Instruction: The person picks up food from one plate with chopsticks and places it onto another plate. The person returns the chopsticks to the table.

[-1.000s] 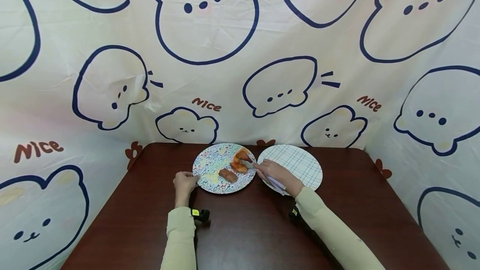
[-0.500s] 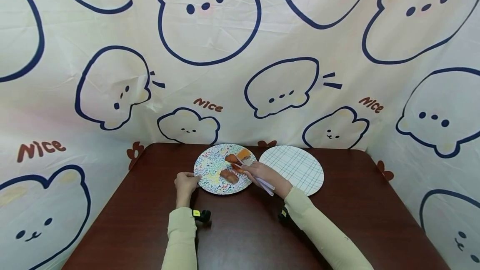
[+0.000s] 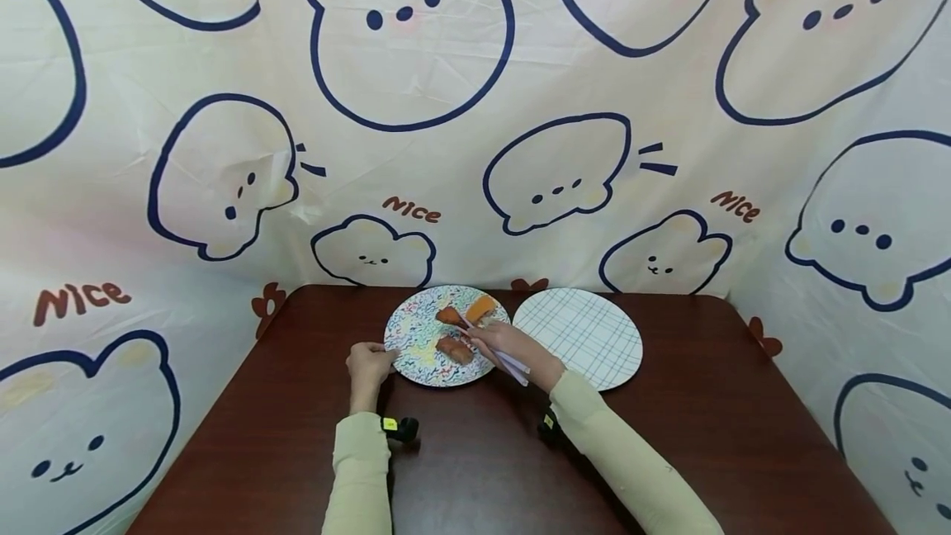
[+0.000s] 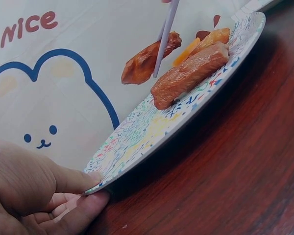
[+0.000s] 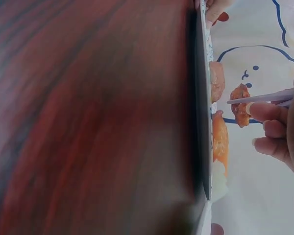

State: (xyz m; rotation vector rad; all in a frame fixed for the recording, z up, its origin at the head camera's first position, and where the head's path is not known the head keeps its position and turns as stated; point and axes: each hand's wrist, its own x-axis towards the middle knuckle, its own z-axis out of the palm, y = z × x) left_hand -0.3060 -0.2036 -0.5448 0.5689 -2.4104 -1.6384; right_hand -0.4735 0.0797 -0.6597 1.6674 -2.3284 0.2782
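My left hand (image 3: 367, 366) pinches the near-left rim of a colourful speckled plate (image 4: 137, 142) between thumb and fingers. In my right hand (image 3: 516, 343) is a pair of pale purple chopsticks (image 4: 167, 36). Their tips grip a glazed brown piece of meat, like a chicken wing (image 4: 146, 61), which hangs just above the plate in both wrist views. A reddish-brown chunk of meat (image 4: 191, 76) lies on the plate below it. Farther back on the plate is an orange piece of food (image 3: 480, 309). My right hand partly hides the food there in the head view.
To the right stands a white plate with a green-blue grid (image 3: 587, 329), close beside the speckled one. Both are near the back edge of a dark brown table (image 3: 475, 461). A cloth with bear drawings (image 3: 461, 172) hangs behind and along the sides.
My right hand has moved left over the speckled plate, carrying the wing-like piece away from the orange food with the chopsticks. The left hand keeps its hold on the rim.
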